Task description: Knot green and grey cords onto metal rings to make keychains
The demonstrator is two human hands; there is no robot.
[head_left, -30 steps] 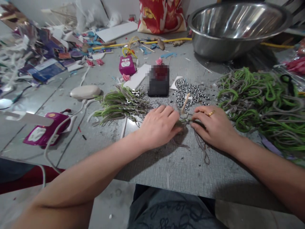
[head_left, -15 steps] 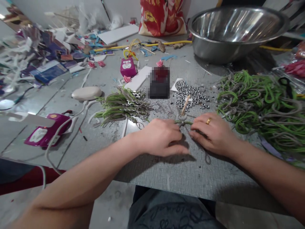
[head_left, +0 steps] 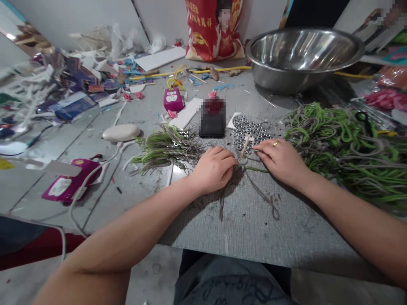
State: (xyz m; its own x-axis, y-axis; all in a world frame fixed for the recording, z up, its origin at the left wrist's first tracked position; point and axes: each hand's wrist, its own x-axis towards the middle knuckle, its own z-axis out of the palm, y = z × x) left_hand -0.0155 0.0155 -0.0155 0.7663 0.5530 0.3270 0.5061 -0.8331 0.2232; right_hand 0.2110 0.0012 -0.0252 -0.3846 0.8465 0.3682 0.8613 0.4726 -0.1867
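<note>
My left hand (head_left: 213, 168) rests on the grey table (head_left: 241, 224), fingers curled round the end of a green and grey cord (head_left: 259, 170) with a small metal ring (head_left: 243, 160). My right hand (head_left: 280, 161), with a gold ring on one finger, lies just right of it, its fingertips pressing on the same cord. The cord's grey loop (head_left: 263, 197) trails toward me. A thin wooden stick (head_left: 245, 145) lies on a pile of metal rings (head_left: 251, 130) just beyond both hands.
A bundle of finished cords (head_left: 165, 146) lies left of my hands, a big heap of green and grey cords (head_left: 346, 140) to the right. Behind are a dark phone (head_left: 212, 118), a steel bowl (head_left: 302, 55), a red bag (head_left: 216, 29) and scattered clutter (head_left: 73, 89).
Both hands moved slightly away from me toward the ring pile. The cord's loop now lies stretched out between my hands and the table edge. The view tilted up a little.
</note>
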